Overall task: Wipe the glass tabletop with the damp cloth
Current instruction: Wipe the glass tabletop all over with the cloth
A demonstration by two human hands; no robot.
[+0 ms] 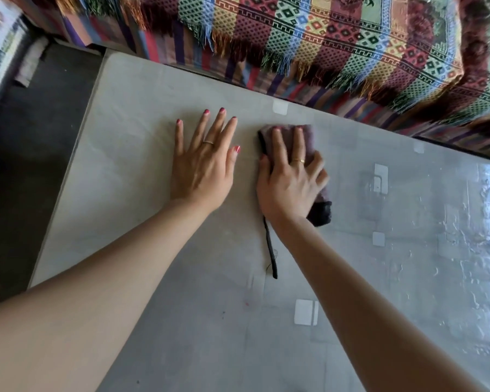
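The glass tabletop (119, 171) is a pale grey sheet that fills most of the view. A folded dusky purple cloth (309, 142) with black edging lies on it near the far side, and a thin black strand (270, 250) trails from the cloth toward me. My right hand (290, 182) presses flat on top of the cloth, fingers spread over it. My left hand (204, 162) rests flat on the bare glass just left of the cloth, fingers apart, holding nothing.
A sofa draped in a multicoloured patterned throw with fringes (337, 43) runs along the table's far edge. Dark floor (26, 165) lies to the left of the table. White square pads (306, 312) show through the glass. Bright window reflections (487, 222) cover the right part.
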